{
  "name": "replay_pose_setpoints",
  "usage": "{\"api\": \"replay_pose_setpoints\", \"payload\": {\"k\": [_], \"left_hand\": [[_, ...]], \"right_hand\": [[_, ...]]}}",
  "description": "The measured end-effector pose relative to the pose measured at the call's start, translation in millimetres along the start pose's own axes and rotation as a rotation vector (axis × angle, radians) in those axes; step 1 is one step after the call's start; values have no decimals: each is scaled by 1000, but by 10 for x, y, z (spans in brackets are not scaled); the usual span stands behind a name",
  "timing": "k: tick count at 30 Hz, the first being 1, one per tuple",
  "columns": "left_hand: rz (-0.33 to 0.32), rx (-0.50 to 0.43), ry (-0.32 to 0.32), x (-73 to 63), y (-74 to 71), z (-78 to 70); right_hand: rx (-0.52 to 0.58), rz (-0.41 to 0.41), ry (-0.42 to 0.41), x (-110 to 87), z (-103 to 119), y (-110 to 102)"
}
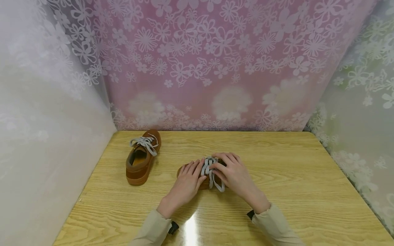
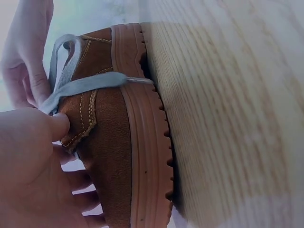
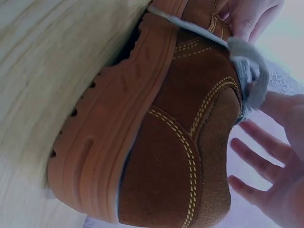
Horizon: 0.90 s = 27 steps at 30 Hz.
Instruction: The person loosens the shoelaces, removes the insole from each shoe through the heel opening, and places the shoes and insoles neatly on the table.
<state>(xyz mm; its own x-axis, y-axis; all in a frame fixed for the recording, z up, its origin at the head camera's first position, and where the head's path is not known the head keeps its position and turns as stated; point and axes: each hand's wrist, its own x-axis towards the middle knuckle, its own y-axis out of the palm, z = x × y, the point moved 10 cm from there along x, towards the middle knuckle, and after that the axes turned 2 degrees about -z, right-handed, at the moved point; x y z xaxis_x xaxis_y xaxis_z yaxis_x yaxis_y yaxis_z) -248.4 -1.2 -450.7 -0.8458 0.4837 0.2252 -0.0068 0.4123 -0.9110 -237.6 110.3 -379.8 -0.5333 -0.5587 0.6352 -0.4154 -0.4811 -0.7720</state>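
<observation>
"At centre, which item was handled, and how did it stand?"

"One shoe, upright on the table, toe toward the left, heel toward the right."

"How was it expected to handle?"

"By judgement: fairly light and not fragile. The ridged sole looked stiff, rubbery and unlikely to slip. The brown upper looked softer, liable to give under firm pressure. The grey lace looked flat, limp and very light."

"Recommended holds?"

"For steadying, the toe end, pressed from above. For lifting, the collar, which looked padded. For the lace, a fingertip pinch close to its narrow tip, where it looked stiffest."

"State of the hands?"

"The left hand lay over the front of the shoe, fingers extended, thumb pressed beside the lacing. The right hand reached the lacing from the heel side, three fingers spread. Whether its thumb and forefinger pinched the lace, I could not tell."

"Surroundings?"

"A second shoe stood upright farther back on the left, well apart, its own laces loose on top. A pink floral curtain hung behind the table's far edge."
</observation>
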Motion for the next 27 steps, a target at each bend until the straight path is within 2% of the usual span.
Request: {"api": "replay_pose_setpoints", "payload": {"k": [5, 11, 17, 23, 27], "left_hand": [[2, 1, -2, 0, -6, 0], [3, 13, -10, 6, -12, 3], [-10, 9, -17, 11, -18, 19], [-26, 10, -18, 8, -20, 22], [-15, 7, -33, 20, -19, 32]], "right_hand": [[48, -66, 14, 6, -12, -81], [55, -101, 19, 17, -13, -131], [75, -193, 15, 24, 6, -237], [106, -262, 64, 11, -24, -339], [189, -335, 118, 7, -88, -443]]}}
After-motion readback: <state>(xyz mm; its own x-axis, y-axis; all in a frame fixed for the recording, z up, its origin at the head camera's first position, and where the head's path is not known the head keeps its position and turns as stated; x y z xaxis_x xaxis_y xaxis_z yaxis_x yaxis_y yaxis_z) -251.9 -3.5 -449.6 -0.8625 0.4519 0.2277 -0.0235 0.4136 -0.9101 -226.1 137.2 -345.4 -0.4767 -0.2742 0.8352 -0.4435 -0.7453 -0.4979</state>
